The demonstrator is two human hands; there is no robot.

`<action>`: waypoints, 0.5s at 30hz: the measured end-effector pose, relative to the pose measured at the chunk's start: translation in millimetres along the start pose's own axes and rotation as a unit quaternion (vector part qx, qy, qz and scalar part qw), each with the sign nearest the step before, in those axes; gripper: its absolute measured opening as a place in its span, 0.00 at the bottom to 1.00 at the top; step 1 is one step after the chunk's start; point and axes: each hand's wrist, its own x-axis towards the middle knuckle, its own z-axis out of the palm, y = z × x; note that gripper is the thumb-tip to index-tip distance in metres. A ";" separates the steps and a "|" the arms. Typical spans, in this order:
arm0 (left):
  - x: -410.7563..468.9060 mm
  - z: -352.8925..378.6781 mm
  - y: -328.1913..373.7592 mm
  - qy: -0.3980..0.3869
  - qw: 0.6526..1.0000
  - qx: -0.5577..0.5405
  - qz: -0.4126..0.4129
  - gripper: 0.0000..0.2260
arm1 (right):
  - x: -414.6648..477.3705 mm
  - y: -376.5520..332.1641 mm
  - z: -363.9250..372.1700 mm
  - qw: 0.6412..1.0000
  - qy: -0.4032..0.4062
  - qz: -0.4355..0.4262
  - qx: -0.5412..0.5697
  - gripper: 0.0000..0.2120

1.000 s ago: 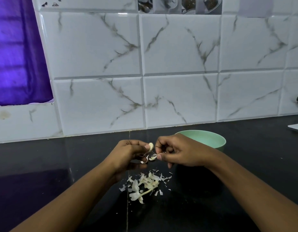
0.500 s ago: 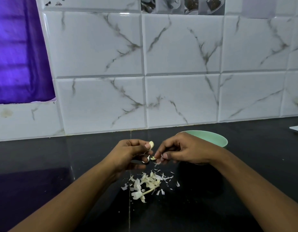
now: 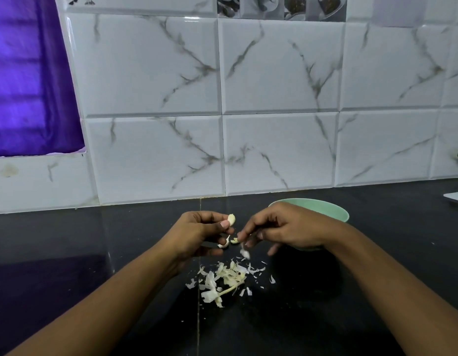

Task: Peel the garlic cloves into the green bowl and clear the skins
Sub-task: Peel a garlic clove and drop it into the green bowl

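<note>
Left hand [image 3: 197, 232]: I have it pinching the clove [image 3: 231, 219] between thumb and fingertip, above the counter [image 3: 68, 253].
Right hand [image 3: 287, 227]: fingers curled, tips drawn together at a scrap [image 3: 234, 241] just beside the clove; I cannot tell whether they grip it. A flake [image 3: 245, 253] hangs blurred just below them.
Bowl [image 3: 333, 209]: green, behind the right hand; its inside is hidden from me.
Skins [image 3: 224, 277]: a loose pile on the counter, below both hands.
Handling: I judge the clove small, firm and slick once bare, so I would hold it by its ends. The skins look papery and weightless; I would sweep them together, not pick them singly.
Writing: none that I can read; the picture tile [image 3: 281, 6] at the top shows cups only.
</note>
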 end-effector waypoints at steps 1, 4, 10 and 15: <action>-0.2 -0.1 0.3 -0.001 1.000 0.001 0.000 0.04 | 0.1 0.1 0.4 1.000 -0.007 0.003 0.007 0.15; -1.6 0.2 1.1 -0.005 1.000 0.007 -0.003 0.04 | 1.5 0.0 3.4 1.000 0.021 0.003 0.023 0.11; -3.4 3.0 0.8 -0.011 1.000 0.020 -0.002 0.05 | 2.1 -3.2 4.8 0.982 0.181 -0.048 -0.004 0.08; -4.2 4.1 1.7 -0.014 1.000 0.018 0.017 0.05 | 13.4 0.8 15.3 0.957 0.282 -0.073 -0.002 0.03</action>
